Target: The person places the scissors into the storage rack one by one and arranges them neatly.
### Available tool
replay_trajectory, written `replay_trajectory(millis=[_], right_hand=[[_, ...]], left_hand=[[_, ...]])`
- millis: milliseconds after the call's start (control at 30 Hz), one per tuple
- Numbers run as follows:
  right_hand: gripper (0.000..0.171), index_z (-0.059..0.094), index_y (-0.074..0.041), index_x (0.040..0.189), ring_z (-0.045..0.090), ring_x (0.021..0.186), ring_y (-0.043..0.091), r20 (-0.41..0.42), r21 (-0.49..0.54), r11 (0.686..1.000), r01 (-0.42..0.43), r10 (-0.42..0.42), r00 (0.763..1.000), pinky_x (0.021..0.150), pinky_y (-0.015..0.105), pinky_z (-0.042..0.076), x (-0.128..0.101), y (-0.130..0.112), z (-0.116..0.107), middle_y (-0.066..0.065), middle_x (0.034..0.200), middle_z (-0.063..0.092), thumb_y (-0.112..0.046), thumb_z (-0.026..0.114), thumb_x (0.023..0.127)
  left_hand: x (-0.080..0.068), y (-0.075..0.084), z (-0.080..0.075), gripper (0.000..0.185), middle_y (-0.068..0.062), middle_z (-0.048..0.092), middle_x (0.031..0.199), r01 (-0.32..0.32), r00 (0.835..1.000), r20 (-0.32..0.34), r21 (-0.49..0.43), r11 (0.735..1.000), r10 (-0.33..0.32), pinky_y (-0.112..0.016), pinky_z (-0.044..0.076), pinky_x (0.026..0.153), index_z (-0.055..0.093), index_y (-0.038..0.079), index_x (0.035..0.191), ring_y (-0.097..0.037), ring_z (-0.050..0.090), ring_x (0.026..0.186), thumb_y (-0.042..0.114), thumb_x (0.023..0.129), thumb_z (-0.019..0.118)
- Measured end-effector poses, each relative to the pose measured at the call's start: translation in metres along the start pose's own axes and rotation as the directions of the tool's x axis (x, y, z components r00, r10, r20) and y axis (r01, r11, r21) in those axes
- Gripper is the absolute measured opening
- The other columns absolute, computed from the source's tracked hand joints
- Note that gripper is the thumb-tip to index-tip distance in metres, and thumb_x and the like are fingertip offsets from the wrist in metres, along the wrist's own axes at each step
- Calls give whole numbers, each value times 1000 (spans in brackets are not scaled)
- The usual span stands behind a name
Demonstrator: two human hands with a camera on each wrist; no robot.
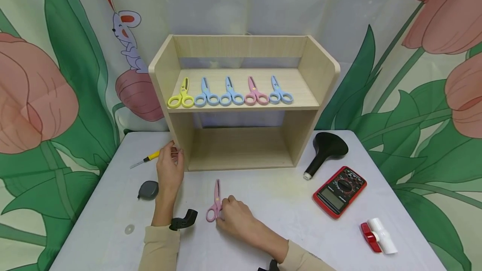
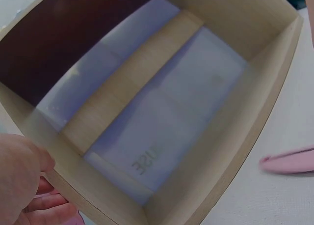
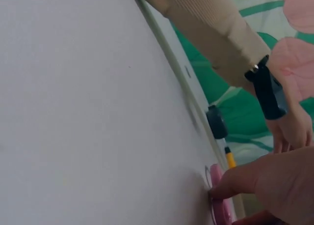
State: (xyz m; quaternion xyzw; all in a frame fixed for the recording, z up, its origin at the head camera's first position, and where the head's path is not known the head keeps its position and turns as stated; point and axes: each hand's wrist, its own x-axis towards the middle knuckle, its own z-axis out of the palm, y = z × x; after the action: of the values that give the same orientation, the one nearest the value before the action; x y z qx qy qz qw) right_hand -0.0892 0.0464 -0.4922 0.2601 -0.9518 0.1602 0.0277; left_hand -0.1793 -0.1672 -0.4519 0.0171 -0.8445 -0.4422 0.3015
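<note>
My left hand (image 1: 170,166) holds the left side panel of a small wooden shelf (image 1: 241,170). In the left wrist view the thumb (image 2: 41,158) reaches the panel's front edge, with the other fingers outside it. Pink scissors (image 1: 217,199) are on the table in front of the shelf, blades pointing toward it. At their handles, my right hand (image 1: 241,221) pinches them; the right wrist view shows the pink handle (image 3: 216,176) beside the thumb. On the upper board lie yellow scissors (image 1: 183,95), several blue scissors (image 1: 206,95) and another pink pair (image 1: 256,93) in a row.
Left of the shelf lie a yellow-handled screwdriver (image 1: 150,157), a dark tape measure (image 1: 148,190) and a small clear disc (image 1: 129,229). To the right are a black funnel-like tool (image 1: 326,149), a red multimeter (image 1: 339,191) and a white pipe valve with red handle (image 1: 380,235).
</note>
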Motion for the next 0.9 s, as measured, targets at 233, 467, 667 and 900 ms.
replay_trajectory(millis=[233,467,667,900], right_hand=[[21,60,-7,74,34,54,5,-10,24,1000,-21,21,1000,42,18,31,4,18,-4,-4,62,45,-21,76,75],[24,66,-6,86,37,53,0,-64,200,979,28,-16,998,43,13,31,-2,37,-18,-3,67,59,-25,77,76],[28,67,-4,96,43,59,0,-355,186,965,183,-108,929,50,7,36,-9,44,-63,-3,69,57,-18,77,73],[33,67,0,103,51,59,7,-609,102,982,158,-64,790,51,13,47,-16,63,-144,2,71,59,-14,78,77]], left_hand=[[-1,-1,0,39,-26,58,113,0,1000,2,-1,1000,0,-51,60,85,52,-6,134,-38,65,99,11,99,59],[-3,-1,1,39,-26,58,112,13,1000,5,-5,1000,-13,-50,61,85,52,-5,134,-37,65,99,11,99,59],[-2,-1,1,39,-25,58,113,14,1000,3,-12,1000,-14,-50,60,85,52,-5,134,-37,65,99,10,99,59],[0,-1,0,39,-25,58,113,18,1000,7,-4,1000,-18,-51,60,86,51,-5,135,-37,65,99,11,99,58]])
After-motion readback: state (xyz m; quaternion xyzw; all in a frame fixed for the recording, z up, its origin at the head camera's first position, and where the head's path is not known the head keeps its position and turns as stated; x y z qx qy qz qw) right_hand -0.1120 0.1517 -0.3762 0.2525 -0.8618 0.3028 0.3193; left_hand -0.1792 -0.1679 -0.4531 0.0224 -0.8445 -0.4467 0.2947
